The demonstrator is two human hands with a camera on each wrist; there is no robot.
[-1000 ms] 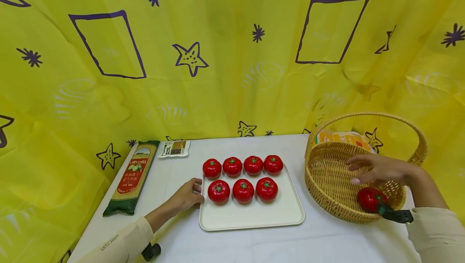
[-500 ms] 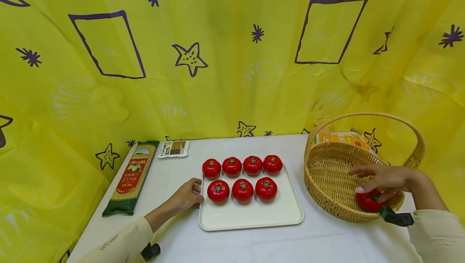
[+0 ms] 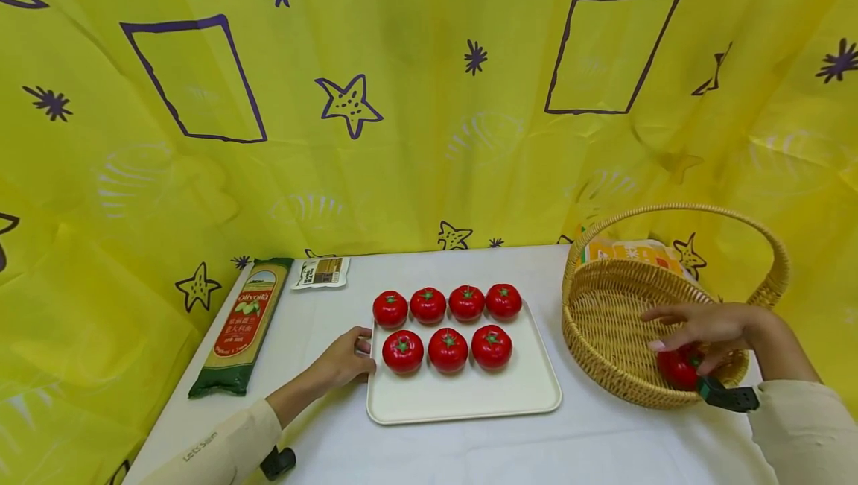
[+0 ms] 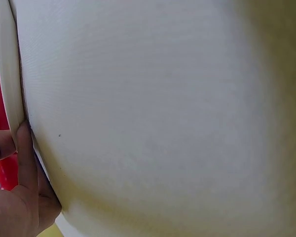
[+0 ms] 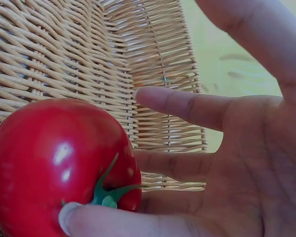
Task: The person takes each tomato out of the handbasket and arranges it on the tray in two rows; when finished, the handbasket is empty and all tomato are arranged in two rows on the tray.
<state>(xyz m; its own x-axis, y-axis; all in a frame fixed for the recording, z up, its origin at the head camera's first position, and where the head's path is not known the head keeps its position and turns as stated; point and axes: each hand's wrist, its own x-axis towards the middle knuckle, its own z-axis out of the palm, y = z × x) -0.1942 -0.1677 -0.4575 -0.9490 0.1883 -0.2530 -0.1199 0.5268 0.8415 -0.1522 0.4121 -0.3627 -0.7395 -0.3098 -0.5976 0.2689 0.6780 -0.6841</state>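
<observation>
In the head view my left hand [image 3: 348, 358] holds the left edge of a white tray [image 3: 469, 403]. The left wrist view shows its thumb and fingers pinching the tray rim [image 4: 12, 84]. Several red tomatoes [image 3: 447, 351] stand on the tray in two rows, stems up. My right hand [image 3: 713, 328] reaches into a wicker basket [image 3: 603, 351] over another tomato [image 3: 675, 369]. In the right wrist view its thumb lies against that tomato [image 5: 64, 148] near the green stem. The fingers stretch out, spread and nearly straight, partly hidden behind the tomato.
A long pack of pasta [image 3: 244, 328] lies at the table's left edge, with a small white packet [image 3: 322, 273] beside its top. An orange and white package [image 3: 633, 252] is behind the basket, whose tall handle [image 3: 677, 209] arches over it. A yellow curtain [image 3: 415, 172] hangs behind.
My right hand has come down from above the basket onto the tomato, which has shifted slightly left. My left hand and the tray stay in place.
</observation>
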